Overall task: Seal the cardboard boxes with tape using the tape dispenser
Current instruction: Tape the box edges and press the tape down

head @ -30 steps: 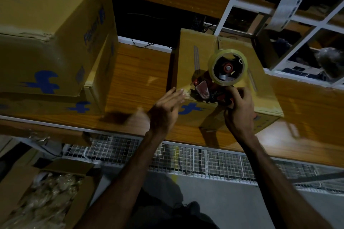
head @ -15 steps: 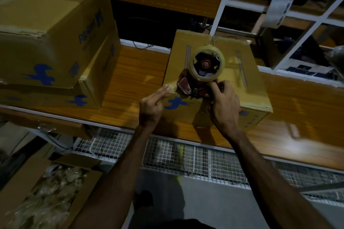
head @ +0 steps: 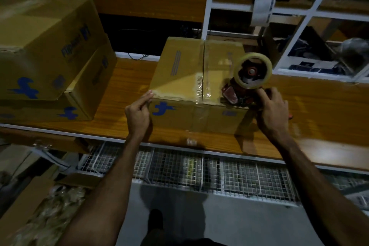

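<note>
Box (head: 185, 70) sits on the wooden bench (head: 123, 86), centre seam facing up, w/ clear tape (head: 206, 78) already running along that seam and folding over the near edge. Left hand (head: 137, 114) is curled at the box's near-left top corner, fingers (head: 146, 97) bent and pressed to the corner edge, prob. to brace the box so it doesn't slide while the other hand works; it grips nothing loose. Right hand (head: 272, 110) is closed round the handle of the tape dispenser (head: 244, 84), fingers wrapped tight, thumb side toward the roll. Dispenser rests on the box's near-right top edge, just beyond those fingertips, roll upright, red blade end pointing left toward the taped seam. Looks like the dispenser is parked clear of the seam, either after cutting or before a cross strip along the near edge — can't tell which. Two more boxes (head: 46, 50) are stacked well left of the left hand, out of the way. Whether tape still links roll and box isn't visible; too dim.
</note>
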Available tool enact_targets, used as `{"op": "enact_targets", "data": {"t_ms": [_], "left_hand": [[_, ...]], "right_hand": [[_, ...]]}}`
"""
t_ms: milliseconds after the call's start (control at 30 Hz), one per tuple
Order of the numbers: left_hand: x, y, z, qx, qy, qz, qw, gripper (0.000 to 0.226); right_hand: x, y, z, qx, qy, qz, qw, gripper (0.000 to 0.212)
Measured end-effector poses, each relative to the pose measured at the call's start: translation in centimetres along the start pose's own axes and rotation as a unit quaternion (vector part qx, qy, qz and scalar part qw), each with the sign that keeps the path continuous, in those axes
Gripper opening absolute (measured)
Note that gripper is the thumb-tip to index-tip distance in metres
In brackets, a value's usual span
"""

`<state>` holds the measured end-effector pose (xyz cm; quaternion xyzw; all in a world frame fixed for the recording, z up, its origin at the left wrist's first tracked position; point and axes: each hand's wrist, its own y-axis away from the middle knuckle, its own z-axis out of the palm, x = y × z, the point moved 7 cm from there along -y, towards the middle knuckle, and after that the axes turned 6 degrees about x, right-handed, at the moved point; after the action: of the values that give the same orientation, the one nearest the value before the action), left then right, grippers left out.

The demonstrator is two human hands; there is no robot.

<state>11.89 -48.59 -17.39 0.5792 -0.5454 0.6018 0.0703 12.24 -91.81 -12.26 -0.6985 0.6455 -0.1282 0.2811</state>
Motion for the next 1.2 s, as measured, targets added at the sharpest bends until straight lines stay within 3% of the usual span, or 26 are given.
{"op": "enact_targets", "data": {"t_ms": [167,267,400,500,600,733,1033,1200], "left_hand": [[0.1,0.3,0.2,0.011,-0.009,-0.034,0.999,0.042],[1.1,0.6,0.4,0.016,-0.032,-0.035,0.999,0.043],[3.4,1.2,1.1,0.020,-0.176,-0.003,0.984,0.048],[6.1,1.8,3.9,-0.045,-0.258,0.073,0.962,0.046],[9.8,3.8,8.9,-0.150,-0.258,0.138,0.945,0.044],[14.8,6.5,15.1,-0.230,-0.244,0.180,0.925,0.052],[17.5,9.2,19.6,-0.275,-0.357,0.190,0.872,0.064],[19.6,11.2,22.8,-0.290,-0.349,0.196,0.870,0.062]], "right_hand": [[7.6,1.0,-1.1,0.034,-0.017,0.043,0.998,0.046],[8.9,1.9,-1.0,0.045,-0.057,0.047,0.996,0.036],[9.4,2.5,0.0,0.045,-0.082,0.071,0.993,0.041],[9.9,2.7,0.4,0.039,-0.096,0.081,0.991,0.049],[9.8,2.7,0.4,0.046,-0.121,0.077,0.989,0.049],[9.8,3.0,0.5,0.058,-0.150,0.078,0.984,0.049],[11.5,3.5,1.2,0.074,-0.184,0.105,0.974,0.058],[11.3,3.6,1.2,0.080,-0.204,0.093,0.971,0.057]]}}
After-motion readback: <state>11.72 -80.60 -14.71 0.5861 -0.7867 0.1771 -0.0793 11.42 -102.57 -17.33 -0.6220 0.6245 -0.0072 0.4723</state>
